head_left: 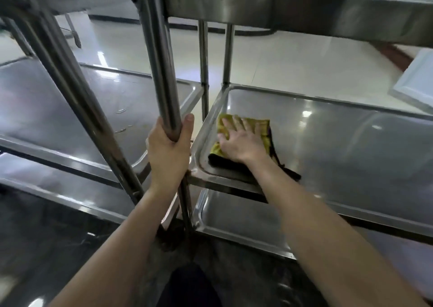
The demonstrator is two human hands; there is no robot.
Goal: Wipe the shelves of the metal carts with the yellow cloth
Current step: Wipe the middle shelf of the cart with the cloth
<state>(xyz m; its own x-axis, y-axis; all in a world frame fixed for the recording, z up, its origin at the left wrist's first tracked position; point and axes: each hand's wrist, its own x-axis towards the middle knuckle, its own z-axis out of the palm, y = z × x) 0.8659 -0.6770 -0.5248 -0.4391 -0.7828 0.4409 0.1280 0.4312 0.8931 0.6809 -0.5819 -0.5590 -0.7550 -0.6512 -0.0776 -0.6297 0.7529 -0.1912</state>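
The right hand (pixel 239 142) is lying flat, fingers spread, pressing the yellow cloth (pixel 257 130) on the cart's middle shelf (pixel 351 147) near its corner; the left hand (pixel 167 147) is gripping an upright post (pixel 161 72); pale glossy floor tiles (pixel 293 65) are reflecting ceiling lights.

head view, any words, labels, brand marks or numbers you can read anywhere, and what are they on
None: no text can be read in this view.
The yellow cloth under the right hand shows no print or tag.
The middle shelf, the upright post in the left hand, and the top shelf edge show bare metal with only light reflections.
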